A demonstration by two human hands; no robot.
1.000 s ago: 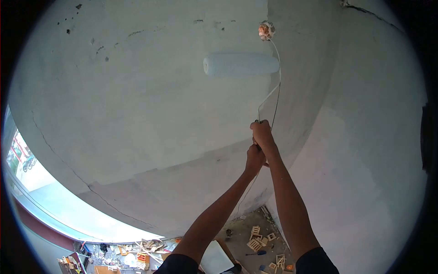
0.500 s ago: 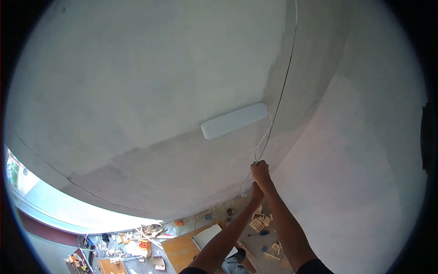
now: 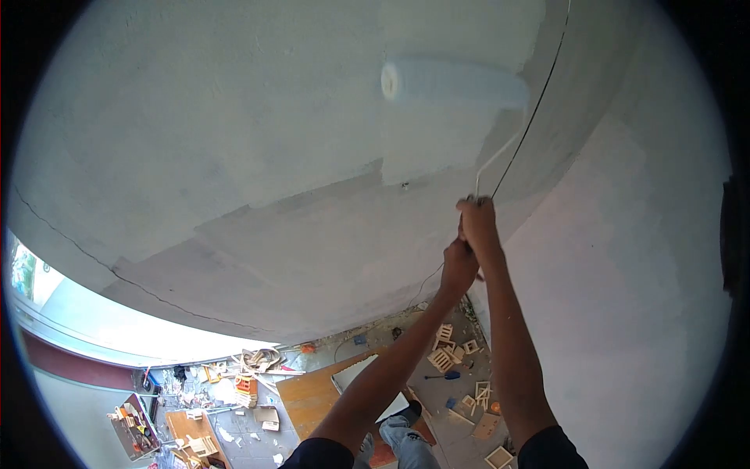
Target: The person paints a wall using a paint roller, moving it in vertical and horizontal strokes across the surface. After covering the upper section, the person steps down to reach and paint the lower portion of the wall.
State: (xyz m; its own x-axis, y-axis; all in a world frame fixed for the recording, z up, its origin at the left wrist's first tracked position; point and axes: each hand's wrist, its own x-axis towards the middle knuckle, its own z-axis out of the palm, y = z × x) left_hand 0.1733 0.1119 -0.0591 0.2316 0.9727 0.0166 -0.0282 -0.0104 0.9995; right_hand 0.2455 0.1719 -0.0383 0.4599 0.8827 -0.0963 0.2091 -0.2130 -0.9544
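Note:
Both my hands are wrapped around the handle of a paint roller [image 3: 461, 83], which is mostly hidden by my fingers. My right hand [image 3: 478, 217] grips higher up, just under the bent wire frame. Close below it, my left hand [image 3: 459, 263] is closed around the lower part. The pale roller sleeve, blurred by motion, is against the grey wall [image 3: 258, 102]. Lighter coating borders a darker strip below and to the right of the sleeve.
A thin dark line [image 3: 539, 98], crack or wire, runs past the roller. Below are a wooden board [image 3: 305, 402], small wooden frames [image 3: 443, 358], a cardboard box [image 3: 268, 418] and scattered debris. A bright opening [image 3: 148, 332] lies at lower left; another wall [image 3: 601, 313] stands right.
The roller and both hands have moved up and to the right across the wall. The lighter area now reaches lower where the roller was. More of the floor and my legs shows.

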